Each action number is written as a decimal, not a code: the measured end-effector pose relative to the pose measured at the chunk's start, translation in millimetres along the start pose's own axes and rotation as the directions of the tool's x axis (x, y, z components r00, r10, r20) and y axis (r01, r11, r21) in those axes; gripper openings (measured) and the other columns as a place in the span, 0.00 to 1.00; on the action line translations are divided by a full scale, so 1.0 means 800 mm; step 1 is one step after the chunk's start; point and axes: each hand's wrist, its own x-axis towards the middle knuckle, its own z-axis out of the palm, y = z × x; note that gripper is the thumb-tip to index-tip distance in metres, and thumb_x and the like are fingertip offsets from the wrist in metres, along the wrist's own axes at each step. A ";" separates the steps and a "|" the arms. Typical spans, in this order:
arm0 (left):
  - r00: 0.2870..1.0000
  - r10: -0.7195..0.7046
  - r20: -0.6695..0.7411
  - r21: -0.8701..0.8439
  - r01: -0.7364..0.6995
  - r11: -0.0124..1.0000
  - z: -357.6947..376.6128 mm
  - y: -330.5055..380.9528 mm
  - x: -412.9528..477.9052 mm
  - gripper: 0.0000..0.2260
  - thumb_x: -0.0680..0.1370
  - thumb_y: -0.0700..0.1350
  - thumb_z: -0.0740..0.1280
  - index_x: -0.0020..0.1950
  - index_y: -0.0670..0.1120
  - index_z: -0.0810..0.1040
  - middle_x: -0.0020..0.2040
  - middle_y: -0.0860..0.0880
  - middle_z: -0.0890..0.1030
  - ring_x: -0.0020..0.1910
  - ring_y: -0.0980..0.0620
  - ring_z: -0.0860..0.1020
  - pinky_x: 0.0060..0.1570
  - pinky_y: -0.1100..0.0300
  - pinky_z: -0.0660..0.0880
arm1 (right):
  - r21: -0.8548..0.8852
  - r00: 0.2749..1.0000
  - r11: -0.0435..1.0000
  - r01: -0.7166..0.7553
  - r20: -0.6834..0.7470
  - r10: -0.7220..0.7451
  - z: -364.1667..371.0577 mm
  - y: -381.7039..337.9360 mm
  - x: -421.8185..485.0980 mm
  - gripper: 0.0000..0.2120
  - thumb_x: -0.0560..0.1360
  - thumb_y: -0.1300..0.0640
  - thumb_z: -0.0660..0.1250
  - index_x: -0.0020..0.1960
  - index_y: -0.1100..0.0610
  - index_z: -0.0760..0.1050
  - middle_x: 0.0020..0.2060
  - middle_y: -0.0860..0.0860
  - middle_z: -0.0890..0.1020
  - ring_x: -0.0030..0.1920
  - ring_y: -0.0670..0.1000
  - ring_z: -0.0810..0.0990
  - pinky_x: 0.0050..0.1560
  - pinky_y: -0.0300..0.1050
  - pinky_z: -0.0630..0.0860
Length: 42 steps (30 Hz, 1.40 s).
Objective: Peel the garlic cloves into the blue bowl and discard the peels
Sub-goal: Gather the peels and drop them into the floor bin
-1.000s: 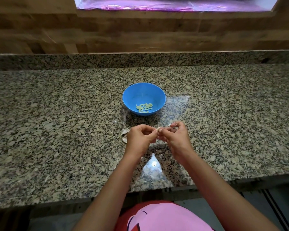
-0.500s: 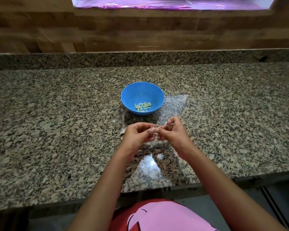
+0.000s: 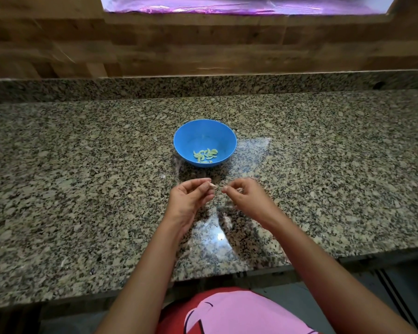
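Counter (image 3: 82,189): speckled granite, backed by a raised granite lip and a wooden wall (image 3: 203,49).
Blue bowl (image 3: 179,143): set upright near the middle of the counter, nearer the back lip than the front edge.
Peeled cloves (image 3: 205,155): a small pale-green heap is seen on the bowl's floor.
Left hand (image 3: 191,196): held between the bowl and the front edge, fingers curled.
Garlic clove (image 3: 212,186): pinched at the left fingertips, mostly hidden by them.
Right hand (image 3: 247,197): held just beside the left, apart from it, fingers curled.
Pale scrap (image 3: 239,189): pinched by the right thumb and fingers; too small to be told further.
Peel fragment (image 3: 163,175): left on the granite, near the bowl's left side.
Glare patch (image 3: 217,235): reflected between the wrists.
Pink garment (image 3: 239,314): seen below the front edge.
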 end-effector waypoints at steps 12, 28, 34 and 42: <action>0.992 0.080 0.099 0.211 -0.100 0.972 0.005 -0.009 -0.004 0.05 0.74 0.33 0.68 0.48 0.39 0.81 0.43 0.43 0.84 0.41 0.53 0.82 0.41 0.66 0.79 | 0.303 0.999 0.953 0.004 -0.039 0.009 0.006 0.005 0.003 0.03 0.75 0.59 0.68 0.43 0.59 0.78 0.34 0.51 0.78 0.34 0.45 0.75 0.30 0.36 0.73; 0.901 0.381 0.206 0.786 -0.384 0.485 0.019 -0.015 0.000 0.05 0.76 0.39 0.66 0.49 0.44 0.81 0.42 0.48 0.82 0.39 0.55 0.78 0.40 0.70 0.74 | 0.407 0.995 0.913 -0.040 -0.065 0.073 0.011 0.007 0.003 0.07 0.77 0.60 0.65 0.40 0.59 0.73 0.34 0.52 0.74 0.33 0.46 0.72 0.29 0.37 0.73; 0.872 0.399 0.283 0.828 -0.432 0.357 0.024 -0.014 0.007 0.06 0.77 0.39 0.65 0.51 0.43 0.81 0.48 0.46 0.79 0.42 0.55 0.76 0.39 0.78 0.68 | 0.066 0.997 0.998 -0.005 0.071 0.000 -0.017 0.001 0.016 0.09 0.76 0.60 0.65 0.38 0.58 0.71 0.32 0.52 0.74 0.31 0.48 0.72 0.33 0.45 0.73; 0.907 0.399 0.136 0.784 -0.345 0.516 0.026 -0.008 0.015 0.05 0.78 0.41 0.65 0.50 0.47 0.80 0.46 0.48 0.81 0.41 0.54 0.78 0.37 0.71 0.71 | -0.174 0.996 0.984 0.025 0.089 -0.009 -0.009 0.018 0.019 0.02 0.76 0.59 0.65 0.45 0.57 0.73 0.37 0.50 0.78 0.35 0.47 0.74 0.35 0.40 0.72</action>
